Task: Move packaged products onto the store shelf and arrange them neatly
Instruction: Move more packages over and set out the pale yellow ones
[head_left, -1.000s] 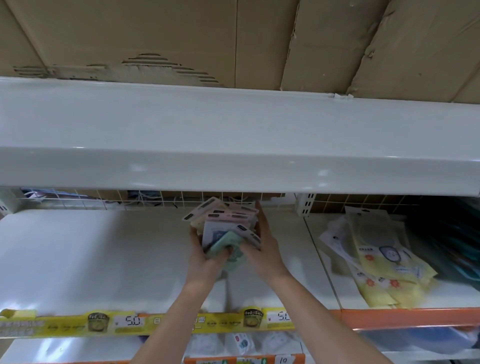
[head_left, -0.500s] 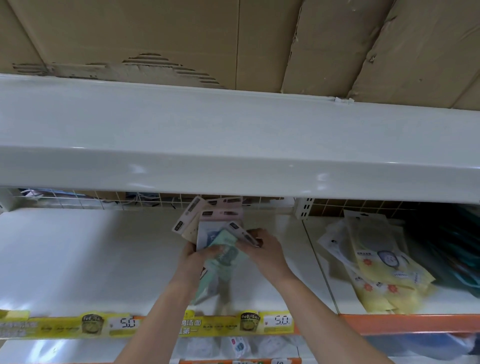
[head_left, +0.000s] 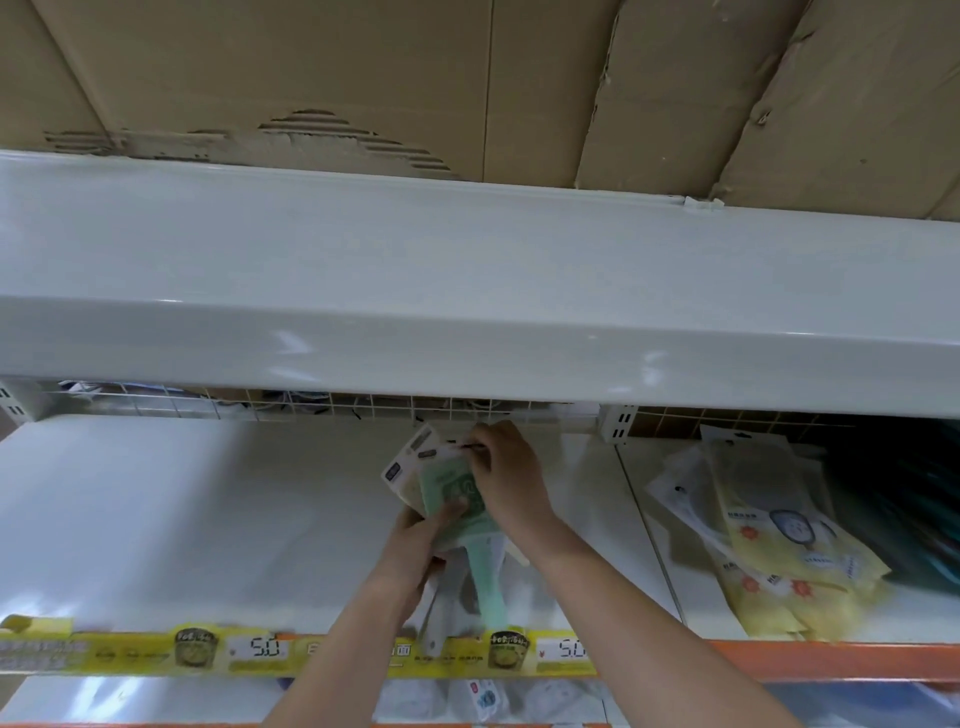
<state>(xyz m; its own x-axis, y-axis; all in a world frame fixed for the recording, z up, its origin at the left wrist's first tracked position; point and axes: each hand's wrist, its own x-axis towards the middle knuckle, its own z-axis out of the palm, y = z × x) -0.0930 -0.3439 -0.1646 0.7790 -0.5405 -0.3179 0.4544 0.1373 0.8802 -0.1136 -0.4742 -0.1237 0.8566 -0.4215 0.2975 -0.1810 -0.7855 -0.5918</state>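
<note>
Packets in a fanned bundle, flat and pastel in green, pink and cream, are held above the white shelf, near its middle and toward the wire-grid back rail. Long handle-like tails of the packets, 1 of them green, hang down toward the shelf's front edge. Left hand grips the lower part of the bundle, thumb curled across the green front packet. Right hand lies over the bundle's upper right side, fingers bent and pinching the packet tops beside their dark hang-holes. Both bare forearms rise from the lower edge of the view and converge on the bundle. Along the shelf's front edge runs a yellow price strip with 2 white tags, each reading about 5.0, and 2 round product pictures. An upright bracket and a thin seam divide this bay from the bay at right, where a loose heap of yellow and white pouches lies flat, overlapping, on a shelf with an orange front edge. Dark teal goods, too blurred to identify, sit at the far right. Overhead, a broad white shelf underside spans the view, with torn corrugated cardboard above it. Small white packets show faintly on the shelf below.
</note>
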